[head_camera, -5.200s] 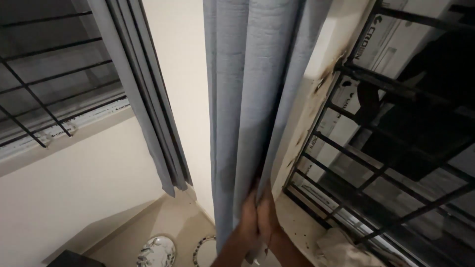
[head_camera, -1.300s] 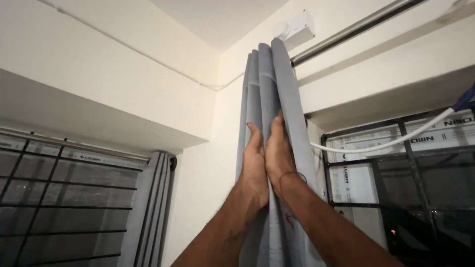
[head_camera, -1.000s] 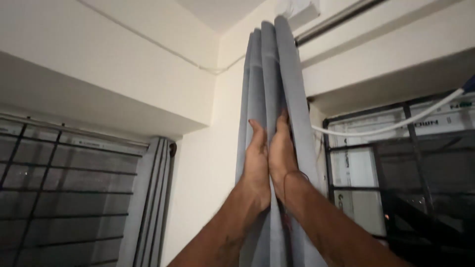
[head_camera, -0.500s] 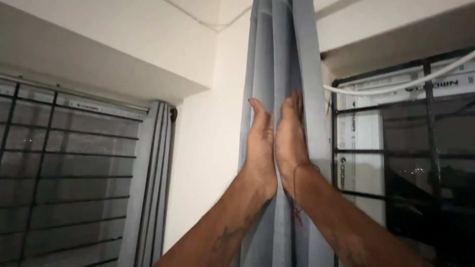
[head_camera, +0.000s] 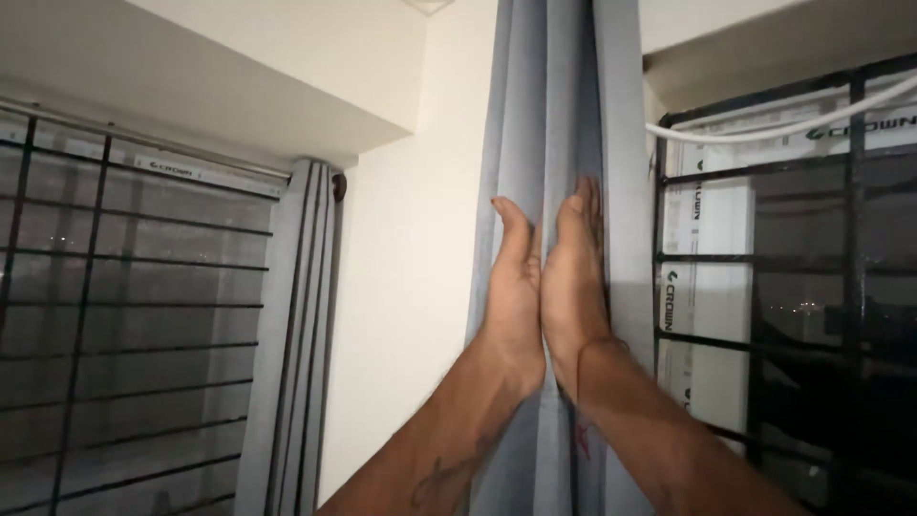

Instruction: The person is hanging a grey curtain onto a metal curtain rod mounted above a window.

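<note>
Grey curtain (head_camera: 564, 115), bunched into tall vertical folds, hangs in the room corner between the cream wall (head_camera: 411, 287) and the barred window on the right (head_camera: 812, 287). It is the biggest thing in front of me and runs out of frame top and bottom. My judgement: soft, limp cloth, light for its size, not fragile, a bit slippery fold against fold. It will sag and spread if let loose, so best taken by pressing the gathered pleats from both sides, mid-height, where I have it.

My left hand (head_camera: 513, 296) and right hand (head_camera: 573, 287) are flat, fingers straight and pointing up, palms facing each other with a curtain fold pinched between them. Not fists, not curled; a flat squeeze on the cloth. The heels of the hands touch.

Second grey curtain (head_camera: 296, 334), gathered narrow at the end of the left window grille (head_camera: 124, 315), well apart from my hands.

White cable (head_camera: 783, 119) slants across the top of the right window.

Labels: white strips of frame film on the right window, vertical just beside the curtain and one along the top, with small dark print. A thin pale strip with print runs along the top of the left window too.
</note>
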